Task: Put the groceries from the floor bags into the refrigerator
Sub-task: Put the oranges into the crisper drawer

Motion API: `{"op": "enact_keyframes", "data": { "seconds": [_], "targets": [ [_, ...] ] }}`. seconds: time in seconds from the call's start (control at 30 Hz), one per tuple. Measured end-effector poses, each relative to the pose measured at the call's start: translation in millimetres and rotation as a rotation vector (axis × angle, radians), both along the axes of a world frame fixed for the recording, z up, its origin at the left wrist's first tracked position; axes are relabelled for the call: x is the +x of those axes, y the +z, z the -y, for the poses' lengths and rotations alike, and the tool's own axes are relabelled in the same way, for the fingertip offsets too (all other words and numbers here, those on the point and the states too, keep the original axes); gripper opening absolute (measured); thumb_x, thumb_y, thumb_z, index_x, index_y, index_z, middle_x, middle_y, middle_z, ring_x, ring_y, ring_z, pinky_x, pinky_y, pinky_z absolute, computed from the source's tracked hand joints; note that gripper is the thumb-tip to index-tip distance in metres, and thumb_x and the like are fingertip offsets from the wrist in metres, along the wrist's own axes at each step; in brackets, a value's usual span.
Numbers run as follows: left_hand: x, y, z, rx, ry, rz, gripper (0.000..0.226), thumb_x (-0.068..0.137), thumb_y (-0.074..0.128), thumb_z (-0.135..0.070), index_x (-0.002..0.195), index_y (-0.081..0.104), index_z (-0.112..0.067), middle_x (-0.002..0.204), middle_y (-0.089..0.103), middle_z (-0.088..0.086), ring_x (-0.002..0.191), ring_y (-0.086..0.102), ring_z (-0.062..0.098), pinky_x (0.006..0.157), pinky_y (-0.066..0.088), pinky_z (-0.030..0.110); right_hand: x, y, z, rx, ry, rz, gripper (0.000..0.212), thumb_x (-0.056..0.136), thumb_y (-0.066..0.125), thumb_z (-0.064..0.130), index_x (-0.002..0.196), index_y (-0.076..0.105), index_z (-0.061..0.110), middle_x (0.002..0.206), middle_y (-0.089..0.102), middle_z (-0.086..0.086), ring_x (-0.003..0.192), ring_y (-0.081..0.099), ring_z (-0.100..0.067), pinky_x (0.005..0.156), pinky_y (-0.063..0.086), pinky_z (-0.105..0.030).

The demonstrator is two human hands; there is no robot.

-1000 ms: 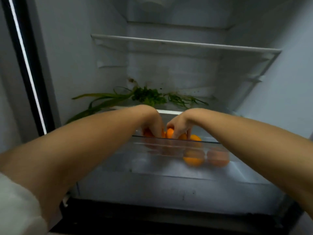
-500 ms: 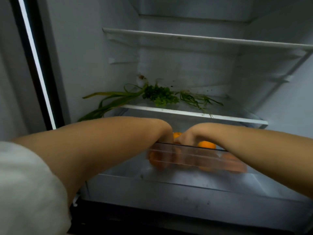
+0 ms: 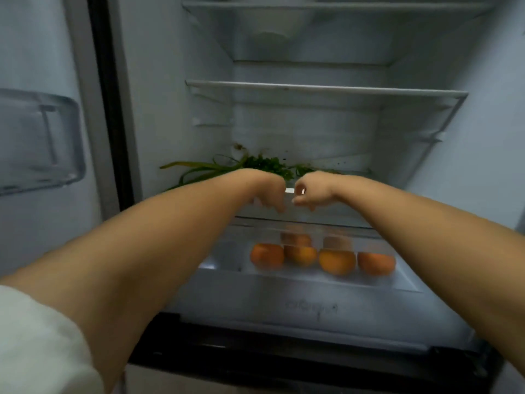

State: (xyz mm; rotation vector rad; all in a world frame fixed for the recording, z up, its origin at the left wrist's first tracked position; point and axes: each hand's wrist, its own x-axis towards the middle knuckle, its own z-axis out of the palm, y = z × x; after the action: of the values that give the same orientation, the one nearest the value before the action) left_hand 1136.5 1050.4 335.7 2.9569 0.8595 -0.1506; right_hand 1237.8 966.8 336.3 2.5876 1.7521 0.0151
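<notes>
- Nearest me, the clear plastic crisper drawer (image 3: 312, 282) now holds the round orange fruits (image 3: 336, 261), resting along its front wall.
- Just above the drawer, my left hand (image 3: 268, 193) and right hand (image 3: 311, 191) have lifted out; fingers hang loosely curled, holding nothing, so I reckon this batch is stored.
- Behind the drawer's lid, green leafy herbs (image 3: 264, 166) lie partly hidden by my wrists.
- Floor bags are out of view.

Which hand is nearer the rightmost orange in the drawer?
Right. The right hand hangs above the rightmost orange, slightly toward the left; the left hand is farther left, over the leftmost fruit.
</notes>
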Motion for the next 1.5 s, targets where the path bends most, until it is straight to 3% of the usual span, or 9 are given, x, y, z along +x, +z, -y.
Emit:
{"op": "enact_keyframes", "data": {
  "seconds": [0.1,0.2,0.43,0.6,0.7,0.83,0.97,1.2,1.5],
  "targets": [
    [-20,12,9,0.220,0.006,0.229,0.031,0.089,0.058,-0.028,0.109,0.065,-0.004,0.097,0.062,0.012,0.082,0.054,0.026,0.075,0.048,0.034,-6,3,16,0.310,-0.040,0.181,0.032,0.095,0.046,0.036,0.100,0.064,0.010,0.106,0.066,-0.014,0.099,0.061,-0.033,0.073,0.046,-0.034],
    [-44,19,20,0.241,0.070,0.424,0.027,0.089,0.053,-0.026,0.102,0.065,-0.006,0.103,0.064,0.014,0.089,0.059,0.031,0.078,0.050,0.036,-15,-1,33,0.541,-0.074,0.195,0.032,0.097,0.041,0.035,0.110,0.059,0.012,0.113,0.062,-0.015,0.103,0.057,-0.035,0.070,0.040,-0.033],
    [-104,0,74,0.294,0.226,0.683,0.025,0.091,0.048,-0.025,0.108,0.059,-0.010,0.115,0.062,0.013,0.102,0.059,0.033,0.076,0.044,0.034,-66,-8,47,0.700,0.111,0.318,0.034,0.097,0.039,0.033,0.113,0.058,0.009,0.116,0.057,-0.016,0.107,0.055,-0.038,0.080,0.042,-0.041],
    [-167,-32,104,0.308,0.317,0.602,0.028,0.091,0.048,-0.025,0.115,0.059,-0.014,0.124,0.059,0.010,0.112,0.057,0.030,0.083,0.044,0.032,-130,-36,60,0.688,0.302,0.440,0.034,0.096,0.042,0.031,0.116,0.057,0.008,0.118,0.057,-0.016,0.109,0.054,-0.036,0.086,0.039,-0.041],
    [-209,-42,120,0.291,0.367,0.596,0.025,0.091,0.049,-0.026,0.111,0.058,-0.015,0.121,0.060,0.009,0.109,0.057,0.030,0.081,0.044,0.032,-166,-52,73,0.624,0.420,0.517,0.033,0.095,0.044,0.029,0.115,0.058,0.007,0.117,0.058,-0.018,0.107,0.054,-0.035,0.085,0.037,-0.040],
    [-261,-58,152,0.258,0.411,0.600,0.024,0.091,0.049,-0.023,0.110,0.058,-0.012,0.118,0.060,0.012,0.107,0.057,0.033,0.083,0.046,0.035,-212,-67,96,0.533,0.431,0.522,0.034,0.096,0.041,0.033,0.116,0.055,0.009,0.122,0.055,-0.016,0.112,0.052,-0.033,0.088,0.036,-0.040],
    [-322,-84,197,0.181,0.381,0.570,0.028,0.092,0.050,-0.023,0.115,0.058,-0.010,0.119,0.060,0.013,0.109,0.056,0.032,0.088,0.047,0.038,-269,-88,130,0.505,0.433,0.480,0.035,0.097,0.039,0.032,0.117,0.055,0.009,0.122,0.055,-0.015,0.112,0.052,-0.033,0.088,0.035,-0.040],
    [-463,-140,281,0.338,0.383,0.443,0.029,0.093,0.049,-0.026,0.119,0.056,-0.014,0.119,0.054,0.010,0.114,0.048,0.029,0.088,0.041,0.037,-398,-158,204,0.413,0.517,0.370,0.035,0.098,0.038,0.035,0.115,0.054,0.010,0.120,0.055,-0.014,0.111,0.053,-0.031,0.090,0.035,-0.039],
    [-671,-226,330,0.180,0.722,0.340,0.025,0.093,0.048,-0.026,0.111,0.058,-0.011,0.112,0.054,0.011,0.100,0.054,0.030,0.083,0.048,0.040,-577,-232,218,0.315,0.698,0.193,0.033,0.097,0.038,0.035,0.113,0.053,0.012,0.118,0.057,-0.012,0.109,0.054,-0.031,0.087,0.038,-0.038]
  ]
}}
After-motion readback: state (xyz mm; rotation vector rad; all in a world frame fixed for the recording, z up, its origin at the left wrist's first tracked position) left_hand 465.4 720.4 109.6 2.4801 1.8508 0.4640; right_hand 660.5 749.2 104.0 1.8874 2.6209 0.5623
